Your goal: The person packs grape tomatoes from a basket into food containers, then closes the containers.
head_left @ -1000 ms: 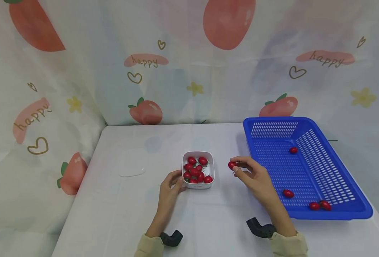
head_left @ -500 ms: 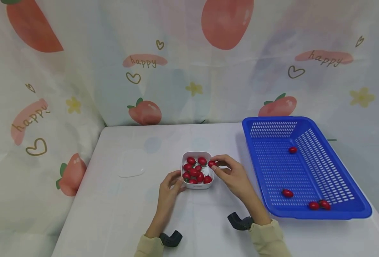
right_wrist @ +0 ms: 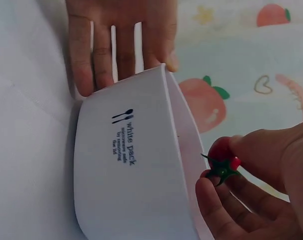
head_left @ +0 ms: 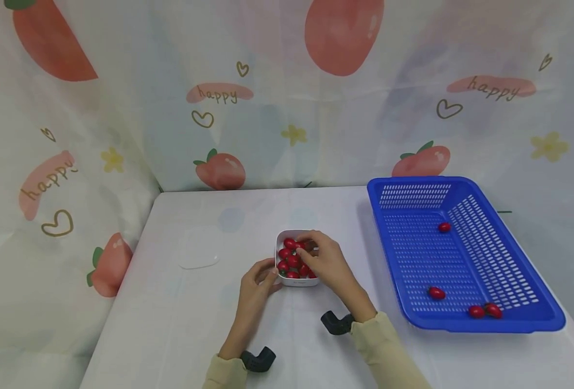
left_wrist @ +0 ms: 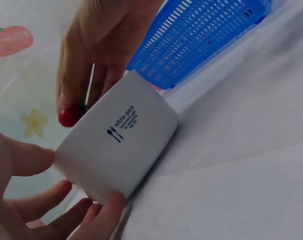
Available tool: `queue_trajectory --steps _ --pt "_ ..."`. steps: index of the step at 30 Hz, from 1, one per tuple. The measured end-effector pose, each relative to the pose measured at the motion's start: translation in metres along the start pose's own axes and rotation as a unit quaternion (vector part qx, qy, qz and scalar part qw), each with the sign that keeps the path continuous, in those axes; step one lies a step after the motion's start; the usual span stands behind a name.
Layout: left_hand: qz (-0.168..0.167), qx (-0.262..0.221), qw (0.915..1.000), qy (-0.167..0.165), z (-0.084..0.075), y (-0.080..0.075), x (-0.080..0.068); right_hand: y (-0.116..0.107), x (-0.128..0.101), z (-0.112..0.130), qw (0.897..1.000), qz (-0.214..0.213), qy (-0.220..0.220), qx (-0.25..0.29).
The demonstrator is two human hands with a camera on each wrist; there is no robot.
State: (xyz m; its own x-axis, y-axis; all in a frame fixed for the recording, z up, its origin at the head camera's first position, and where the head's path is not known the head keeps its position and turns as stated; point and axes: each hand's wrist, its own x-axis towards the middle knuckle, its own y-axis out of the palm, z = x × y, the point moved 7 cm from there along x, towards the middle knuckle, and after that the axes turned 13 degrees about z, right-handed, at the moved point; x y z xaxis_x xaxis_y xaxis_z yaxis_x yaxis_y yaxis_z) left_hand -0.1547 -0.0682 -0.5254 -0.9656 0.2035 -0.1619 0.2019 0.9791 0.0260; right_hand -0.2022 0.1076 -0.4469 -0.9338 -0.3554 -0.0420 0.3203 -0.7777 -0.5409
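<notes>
Red tomato [right_wrist: 220, 146] in its pinch, our right grip [head_left: 329, 263] hangs over the white container [head_left: 298, 282]; our left grip [head_left: 255, 286] holds its left side. We seem mid-placement; next calls for release among the tomatoes [head_left: 293, 261] inside. Right of the container, the blue basket [head_left: 491, 326] holds four.

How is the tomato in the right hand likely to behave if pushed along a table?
The tomato would probably roll easily, since its body is rounded. The green leafy top may make that roll uneven. Its skin looks smooth and shiny, so it could slip from the right hand.
</notes>
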Motion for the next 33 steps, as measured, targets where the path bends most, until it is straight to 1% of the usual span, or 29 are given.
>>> queue_trajectory --steps 3,7,10,15,25,29,33 --pt "0.004 -0.009 0.9999 -0.009 0.0 0.0 0.001 0.005 0.007 0.001 1.0 0.007 0.006 -0.027" --pt "0.008 -0.025 0.9995 -0.017 -0.001 0.0 0.003 0.01 0.015 0.0 0.998 0.016 0.025 -0.063" --pt "0.01 -0.029 0.9994 -0.019 -0.002 0.0 0.003 0.013 0.02 0.0 0.994 0.032 0.04 -0.095" --pt "0.008 -0.027 0.9994 -0.019 -0.003 -0.001 0.003 0.018 0.026 0.002 0.988 0.057 0.047 -0.134" --pt "0.004 -0.028 0.9994 -0.021 -0.005 -0.002 0.005 0.022 0.035 0.003 0.984 0.076 0.043 -0.155" --pt "0.006 -0.024 0.9996 -0.017 -0.006 -0.002 0.004 0.022 0.036 0.004 0.982 0.082 0.043 -0.163" --pt "0.009 -0.022 0.9996 -0.014 -0.006 -0.001 0.003 0.021 0.034 0.005 0.981 0.086 0.052 -0.163"
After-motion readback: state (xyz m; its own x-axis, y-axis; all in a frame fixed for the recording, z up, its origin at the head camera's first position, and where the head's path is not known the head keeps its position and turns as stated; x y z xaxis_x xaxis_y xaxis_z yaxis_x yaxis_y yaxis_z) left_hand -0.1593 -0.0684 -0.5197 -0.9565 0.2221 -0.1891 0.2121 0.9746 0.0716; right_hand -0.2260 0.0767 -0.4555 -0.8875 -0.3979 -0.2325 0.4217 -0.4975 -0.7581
